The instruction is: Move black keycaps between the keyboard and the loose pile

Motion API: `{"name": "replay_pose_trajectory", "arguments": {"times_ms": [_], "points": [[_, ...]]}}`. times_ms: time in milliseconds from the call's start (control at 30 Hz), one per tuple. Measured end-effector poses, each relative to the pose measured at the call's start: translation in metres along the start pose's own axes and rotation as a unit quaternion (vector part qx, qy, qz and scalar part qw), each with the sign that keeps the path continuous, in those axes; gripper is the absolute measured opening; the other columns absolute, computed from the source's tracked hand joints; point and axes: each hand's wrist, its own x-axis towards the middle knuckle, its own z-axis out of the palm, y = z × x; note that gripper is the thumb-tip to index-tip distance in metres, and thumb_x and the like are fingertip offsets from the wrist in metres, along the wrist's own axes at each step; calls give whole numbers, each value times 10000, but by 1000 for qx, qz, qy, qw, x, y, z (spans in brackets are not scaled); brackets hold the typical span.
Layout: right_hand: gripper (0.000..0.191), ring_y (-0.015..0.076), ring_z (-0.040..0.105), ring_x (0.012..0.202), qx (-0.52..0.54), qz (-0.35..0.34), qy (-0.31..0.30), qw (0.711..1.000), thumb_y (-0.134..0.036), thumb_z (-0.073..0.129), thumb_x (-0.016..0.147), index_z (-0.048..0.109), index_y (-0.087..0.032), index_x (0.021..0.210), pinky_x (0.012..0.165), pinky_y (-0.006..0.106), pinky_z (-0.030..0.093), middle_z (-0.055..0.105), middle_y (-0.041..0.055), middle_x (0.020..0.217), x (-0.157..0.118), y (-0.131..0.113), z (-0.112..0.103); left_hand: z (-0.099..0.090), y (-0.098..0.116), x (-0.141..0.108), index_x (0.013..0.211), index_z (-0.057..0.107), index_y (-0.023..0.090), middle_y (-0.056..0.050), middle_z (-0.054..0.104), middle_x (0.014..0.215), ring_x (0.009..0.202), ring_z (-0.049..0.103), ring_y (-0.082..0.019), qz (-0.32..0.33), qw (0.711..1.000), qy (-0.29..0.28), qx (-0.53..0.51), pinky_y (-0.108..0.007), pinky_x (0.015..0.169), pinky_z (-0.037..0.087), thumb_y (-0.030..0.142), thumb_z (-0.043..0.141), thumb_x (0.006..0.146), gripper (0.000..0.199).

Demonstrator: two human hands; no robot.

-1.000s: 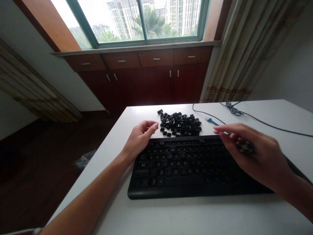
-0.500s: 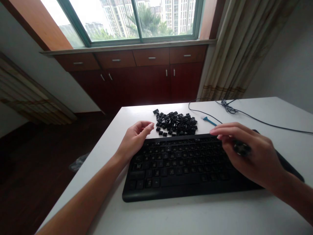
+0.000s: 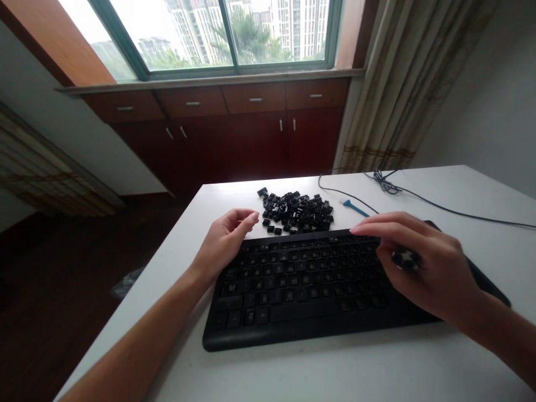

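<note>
A black keyboard [image 3: 318, 312] lies on the white table, with many of its key positions bare of caps. Just beyond its far edge is a heap of loose black keycaps [image 3: 297, 211]. My left hand [image 3: 226, 237] rests at the keyboard's far left corner, thumb and index finger pressed together; what lies between the tips is too small to make out. Over the keyboard's right part, my right hand [image 3: 427, 262] has its index finger stretched toward the far edge. Its other fingers curl around a dark, round-ended object [image 3: 406, 259], mostly hidden in the palm.
A small blue tool [image 3: 355, 208] lies to the right of the heap, beyond my right hand. A black cable [image 3: 389, 184] with a bundled loop runs across the table's far right. Red-brown cabinets [image 3: 247, 142] stand under the window beyond the table.
The view has shifted slightly, moving the scene a little left. My right hand's index finger reaches a bit farther left over the keyboard. My left hand keeps its closed pose.
</note>
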Motion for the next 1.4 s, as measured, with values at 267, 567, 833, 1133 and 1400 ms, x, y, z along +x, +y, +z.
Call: {"name": "replay_pose_trajectory", "arguments": {"times_ms": [267,567,833,1133,1400], "points": [[410,231,665,1035,-27,48,69,996,-20,540,866,650,-292,1152,906,399,552,686,30,1144,1,6,-5,0,2,-1,1019,704,210,-56,713,963,828,603,-199,-6,1000,0,6,-319,754,474,548,639,859,380],[437,190,674,925,-7,34,35,999,3,528,848,632,-271,1173,802,336,569,678,34,1117,0,1,-1,0,0,0,1011,707,215,-62,712,953,837,613,-210,-2,1000,2,7,-325,766,487,552,640,857,377],[517,162,648,912,58,18,-46,997,58,500,762,614,-220,1183,792,305,550,648,52,1145,-4,2,9,0,-1,0,1035,698,211,-61,716,974,875,618,-217,5,1000,-4,25,-337,800,482,564,628,862,399],[478,163,678,886,33,45,-34,998,46,517,786,619,-228,1164,801,306,565,645,49,1178,-6,5,10,1,10,-10,994,687,224,-43,702,991,865,636,-199,156,977,33,139,-337,811,499,422,606,914,228],[571,207,638,1056,19,44,-36,998,59,502,702,611,-229,1183,929,346,519,653,49,1169,-2,5,7,25,46,-50,1166,669,319,-29,719,1145,1069,640,-252,343,904,-116,229,-448,978,496,327,623,916,254]]}}
